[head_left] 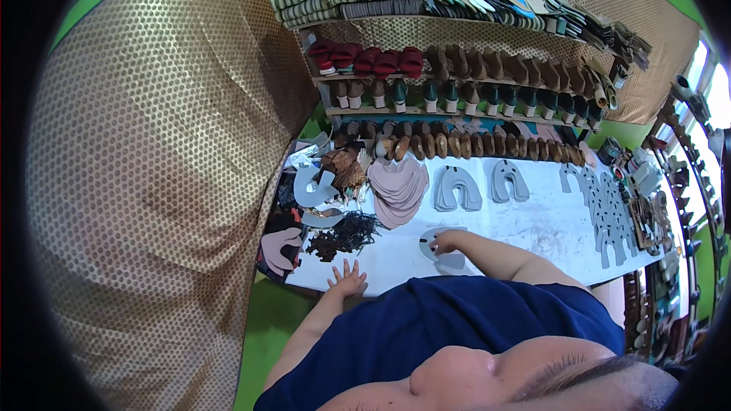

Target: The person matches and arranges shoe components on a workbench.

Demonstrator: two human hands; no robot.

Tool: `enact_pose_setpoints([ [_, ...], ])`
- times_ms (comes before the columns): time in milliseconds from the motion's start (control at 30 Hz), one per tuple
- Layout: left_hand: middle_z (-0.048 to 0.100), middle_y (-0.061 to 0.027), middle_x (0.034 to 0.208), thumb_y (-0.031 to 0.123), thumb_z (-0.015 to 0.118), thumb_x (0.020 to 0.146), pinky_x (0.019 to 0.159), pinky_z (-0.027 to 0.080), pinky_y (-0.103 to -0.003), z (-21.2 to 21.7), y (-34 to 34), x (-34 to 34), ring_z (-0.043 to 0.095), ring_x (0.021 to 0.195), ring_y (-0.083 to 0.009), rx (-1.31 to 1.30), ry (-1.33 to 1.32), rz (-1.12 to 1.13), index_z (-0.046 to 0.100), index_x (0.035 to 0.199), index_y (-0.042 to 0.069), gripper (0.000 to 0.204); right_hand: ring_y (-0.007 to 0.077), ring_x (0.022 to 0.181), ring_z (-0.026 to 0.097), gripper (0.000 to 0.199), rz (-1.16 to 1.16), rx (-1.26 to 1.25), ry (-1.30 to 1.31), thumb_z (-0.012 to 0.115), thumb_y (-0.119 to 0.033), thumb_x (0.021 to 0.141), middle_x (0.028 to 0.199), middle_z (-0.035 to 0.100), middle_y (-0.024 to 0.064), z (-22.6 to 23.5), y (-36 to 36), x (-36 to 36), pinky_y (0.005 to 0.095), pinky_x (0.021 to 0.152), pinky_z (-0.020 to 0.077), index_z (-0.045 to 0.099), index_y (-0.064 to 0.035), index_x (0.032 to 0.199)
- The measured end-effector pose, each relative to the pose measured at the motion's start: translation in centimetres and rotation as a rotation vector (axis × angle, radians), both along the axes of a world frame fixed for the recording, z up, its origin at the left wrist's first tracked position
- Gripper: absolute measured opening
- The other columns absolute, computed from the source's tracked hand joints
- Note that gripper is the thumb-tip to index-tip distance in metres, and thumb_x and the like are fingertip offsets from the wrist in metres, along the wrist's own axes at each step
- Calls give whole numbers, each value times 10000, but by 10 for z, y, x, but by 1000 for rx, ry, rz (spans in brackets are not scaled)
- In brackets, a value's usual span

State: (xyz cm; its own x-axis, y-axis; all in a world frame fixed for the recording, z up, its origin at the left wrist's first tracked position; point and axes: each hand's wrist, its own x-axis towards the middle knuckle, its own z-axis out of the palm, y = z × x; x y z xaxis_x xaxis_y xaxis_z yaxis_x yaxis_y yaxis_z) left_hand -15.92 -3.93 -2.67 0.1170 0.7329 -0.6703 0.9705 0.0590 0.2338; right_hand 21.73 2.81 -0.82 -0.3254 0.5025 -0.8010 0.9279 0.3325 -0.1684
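The right hand reaches across the front of the white table and is down on a flat grey piece, its fingers bent and bunched over the upper part. I can see the fingertips meeting the grey surface, but whether they pinch it or only press on it, I can't tell from here. The piece lies near the table's front edge, close to the person's body, below a stack of grey arch-shaped pieces. A second, narrower grey stack sits just to the right of that one.

The left hand is spread wide at the table's front edge, fingers fanned apart and palm downward, with nothing in its grasp that I can see. Just beyond its fingertips lie a tangle of dark strips and a small brown heap. Further back, pink pieces lie in an overlapping pile.
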Motion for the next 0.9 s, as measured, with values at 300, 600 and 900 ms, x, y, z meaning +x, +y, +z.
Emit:
enact_pose_setpoints([
  [300, -180, -33, 1639, 693, 317, 936, 1098, 10, -725, 9, -2, 0, -170, 1468, -454, 10, -13, 23, -11, 1574, 338, 800, 407, 1430, 311, 789, -145, 93, 252, 609, -545, 855, 1629, 65, 205, 0, -18, 12, 441, 1148, 288, 338, -241, 1531],
  [600, -176, -32, 1640, 705, 315, 932, 1098, 18, -725, 8, 0, 4, -173, 1467, -455, 21, 7, 2, -16, 1573, 343, 807, 391, 1485, 170, 772, -138, 178, 81, 512, -402, 933, 1624, 100, 204, -46, -16, 4, 491, 1191, 215, 204, -42, 1543],
  [900, -192, -20, 1637, 712, 309, 932, 1100, 21, -722, 8, 1, 3, -176, 1468, -450, 21, 1, 3, -26, 1571, 347, 808, 399, 1357, 413, 610, 168, 14, 5, 446, -293, 940, 1552, 311, 222, -13, -25, -17, 475, 1097, 368, 356, 5, 1464],
])
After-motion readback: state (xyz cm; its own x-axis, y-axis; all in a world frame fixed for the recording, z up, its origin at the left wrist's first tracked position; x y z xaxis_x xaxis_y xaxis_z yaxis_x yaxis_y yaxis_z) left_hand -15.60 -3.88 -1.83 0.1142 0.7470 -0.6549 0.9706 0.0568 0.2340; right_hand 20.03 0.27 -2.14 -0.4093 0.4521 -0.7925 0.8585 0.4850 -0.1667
